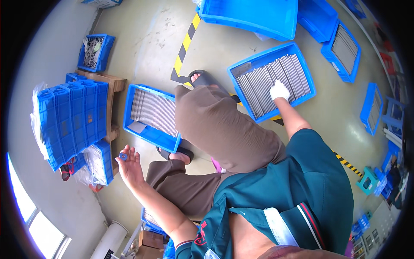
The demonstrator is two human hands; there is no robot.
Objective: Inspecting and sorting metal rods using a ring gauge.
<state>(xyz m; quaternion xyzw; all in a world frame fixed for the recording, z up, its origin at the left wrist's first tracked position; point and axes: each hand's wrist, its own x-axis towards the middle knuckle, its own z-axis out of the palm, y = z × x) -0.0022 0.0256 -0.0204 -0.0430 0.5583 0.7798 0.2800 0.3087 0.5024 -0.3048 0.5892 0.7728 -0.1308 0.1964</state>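
My left hand (130,170) is bare and raised palm up on the left, its thumb and fingertips around a small blue ring-shaped piece (123,156). My right hand (280,91), in a white glove, reaches down into a blue crate (307,71) at the right. There its fingers are pressed together on one of the thin metal rods (258,88), which lie side by side in a row. Exactly how the fingertips grip the rod is hidden by the glove. Between my left hand and my knees stands a second blue crate (128,108), also filled with a row of metal rods (151,108).
Stacked blue crates (73,123) stand on a wooden pallet (114,82) at left. A large blue bin (250,17) is at the top, and more rod crates (345,47) sit at far right. Yellow-black floor tape (186,45) passes near my feet.
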